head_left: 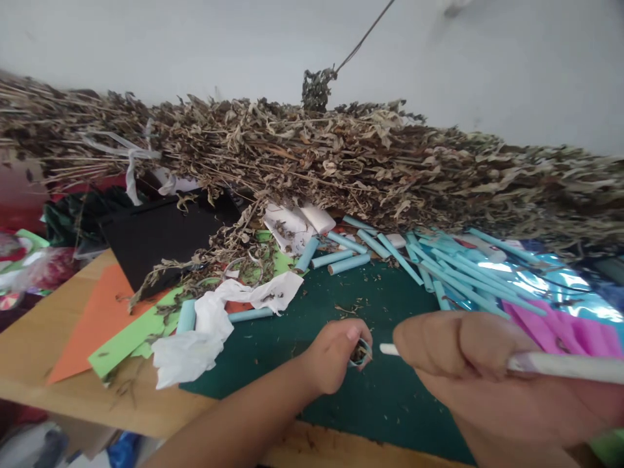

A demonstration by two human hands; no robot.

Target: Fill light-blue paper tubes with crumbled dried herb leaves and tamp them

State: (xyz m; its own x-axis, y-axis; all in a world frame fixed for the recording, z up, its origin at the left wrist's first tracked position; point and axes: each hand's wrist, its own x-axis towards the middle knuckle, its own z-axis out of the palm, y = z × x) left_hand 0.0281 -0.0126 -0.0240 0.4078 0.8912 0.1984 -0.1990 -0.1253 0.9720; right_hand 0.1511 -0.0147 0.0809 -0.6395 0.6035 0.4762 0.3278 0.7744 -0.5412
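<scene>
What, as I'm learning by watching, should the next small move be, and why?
Probably bring the white stick in the right hand to the mouth of the blue tube in the left hand: dried plant bits show inside it, and the stick's tip points towards it across a gap.

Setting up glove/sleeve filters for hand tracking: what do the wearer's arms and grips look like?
Left grip: a human hand, ungloved, with no ring or marking in sight. Left forearm: slim and bare to the frame's bottom edge; no sleeve, watch or cable shows. Right grip: also ungloved, large in frame from nearness, slightly blurred, no ring seen. Sleeve on that side: can't tell.
</scene>
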